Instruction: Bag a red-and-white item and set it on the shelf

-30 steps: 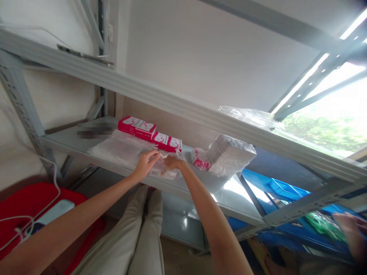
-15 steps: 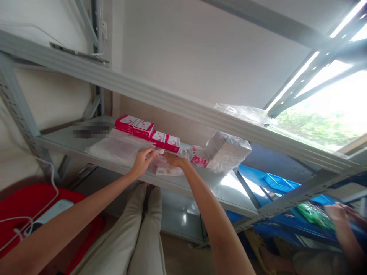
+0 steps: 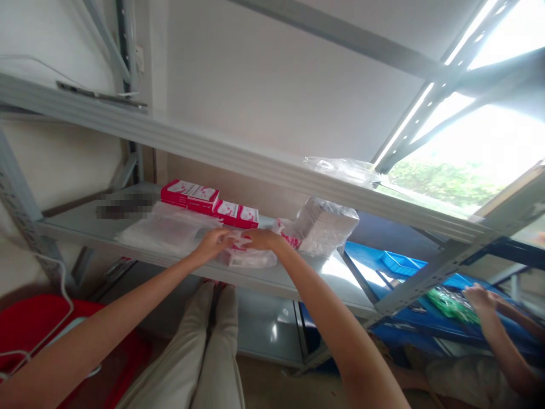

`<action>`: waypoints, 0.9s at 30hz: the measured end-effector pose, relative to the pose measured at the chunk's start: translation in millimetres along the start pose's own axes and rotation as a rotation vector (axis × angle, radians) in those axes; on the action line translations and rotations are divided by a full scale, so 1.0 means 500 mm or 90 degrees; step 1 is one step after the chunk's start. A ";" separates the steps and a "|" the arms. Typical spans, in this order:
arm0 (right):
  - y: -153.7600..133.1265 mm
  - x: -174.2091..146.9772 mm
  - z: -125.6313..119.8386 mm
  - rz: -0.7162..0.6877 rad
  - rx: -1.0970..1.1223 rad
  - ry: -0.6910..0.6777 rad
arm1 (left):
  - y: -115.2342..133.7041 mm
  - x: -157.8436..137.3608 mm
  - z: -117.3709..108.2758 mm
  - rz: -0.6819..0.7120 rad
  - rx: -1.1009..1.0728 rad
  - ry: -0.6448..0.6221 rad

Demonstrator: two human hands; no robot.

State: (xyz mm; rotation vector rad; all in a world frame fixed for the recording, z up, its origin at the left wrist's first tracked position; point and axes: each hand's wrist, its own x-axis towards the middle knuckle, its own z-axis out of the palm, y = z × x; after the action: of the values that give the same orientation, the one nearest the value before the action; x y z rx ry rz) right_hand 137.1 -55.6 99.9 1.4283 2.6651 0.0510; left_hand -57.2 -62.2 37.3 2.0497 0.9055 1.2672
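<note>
A small clear plastic packet (image 3: 249, 257) is gripped at its upper edge between the left hand (image 3: 212, 244) and the right hand (image 3: 263, 238), both pinched shut on the film where they meet. The packet lies on the grey metal shelf (image 3: 293, 279), sagging below and slightly right of the grip, its long axis running roughly along the shelf's front edge; red marks can be seen through the film, but no writing can be read. Left of the grip a flat stack of clear bags (image 3: 166, 230) is spread. Just behind the grip a row of red and white boxes (image 3: 208, 201) is lined up; their print is too small to be read. Right of the grip a bagged white bundle (image 3: 326, 227) is set. Far to the right, another person's hand (image 3: 479, 295) is held over a blue tray (image 3: 402, 264).
</note>
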 end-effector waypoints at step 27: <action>0.125 -0.149 -0.113 0.137 -0.313 0.009 | 0.031 0.118 -0.051 -0.114 -0.291 0.052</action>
State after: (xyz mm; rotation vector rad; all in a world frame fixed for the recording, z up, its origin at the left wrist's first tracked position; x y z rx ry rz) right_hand 223.0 -81.4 168.0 1.5223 2.2668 0.6823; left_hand -57.3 -23.1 90.3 1.5383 0.7339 1.3233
